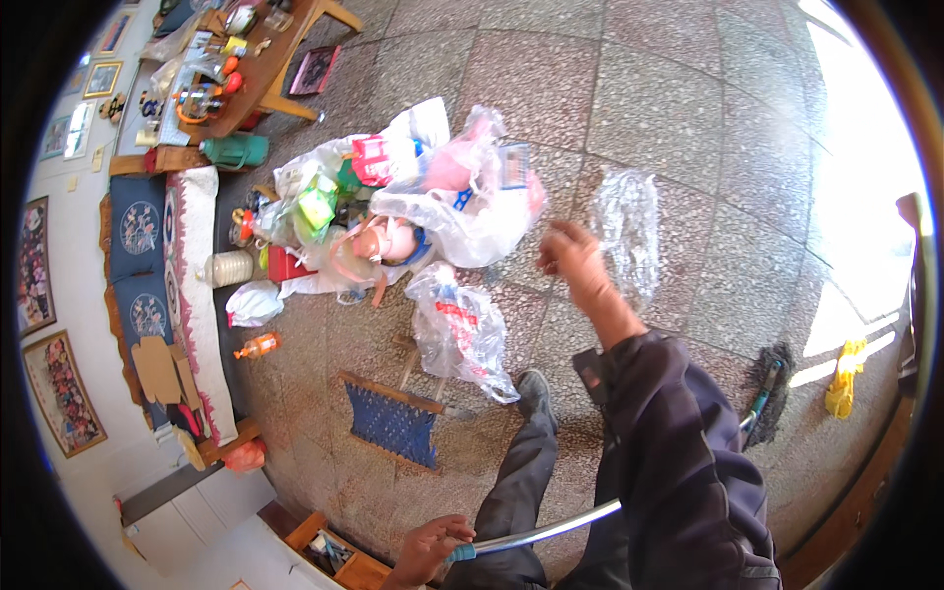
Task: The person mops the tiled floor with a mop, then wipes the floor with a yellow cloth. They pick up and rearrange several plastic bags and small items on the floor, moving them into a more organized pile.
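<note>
Clear, crinkled plastic [627, 231] lies near the right hand [570, 253]. The left hand [431, 547] is at a shiny, teal-tipped pole [551, 529]; I cannot tell either grip.

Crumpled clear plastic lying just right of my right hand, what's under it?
Beneath the clear plastic, beside your right hand, speckled floor tiles show through in places. Its creases and glare cover the rest, so I can't tell what's there.

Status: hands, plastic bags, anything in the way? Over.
Right hand: nothing visible in it. Left hand: at mop handle's end, grip unclear. Plastic bags heaped on floor. Handle crosses in front of legs.
</note>
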Motion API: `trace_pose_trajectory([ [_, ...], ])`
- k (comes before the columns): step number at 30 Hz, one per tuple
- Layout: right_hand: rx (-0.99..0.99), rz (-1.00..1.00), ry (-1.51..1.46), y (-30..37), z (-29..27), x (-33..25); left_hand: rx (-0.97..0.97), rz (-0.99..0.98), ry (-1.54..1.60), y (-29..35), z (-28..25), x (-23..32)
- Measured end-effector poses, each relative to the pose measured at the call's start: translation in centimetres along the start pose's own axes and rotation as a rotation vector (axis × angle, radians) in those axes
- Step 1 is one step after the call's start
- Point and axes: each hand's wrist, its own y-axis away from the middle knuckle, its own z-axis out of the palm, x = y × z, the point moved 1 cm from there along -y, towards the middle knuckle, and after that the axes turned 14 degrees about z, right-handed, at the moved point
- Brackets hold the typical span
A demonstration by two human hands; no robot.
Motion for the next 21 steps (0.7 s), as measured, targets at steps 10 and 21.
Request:
trace_pose_trajectory([
  [10, -0.247, 0.187, 0.745, 35.0, -15.4, 3.7, -0.297, 0.326, 0.117, 2.4, 9.6, 11.8],
  [21, 0.222, -0.234, 1.091, 51.4, -25.9, -14.2, -0.836, 0.604, 0.155, 12.1, 36.6, 29.0],
])
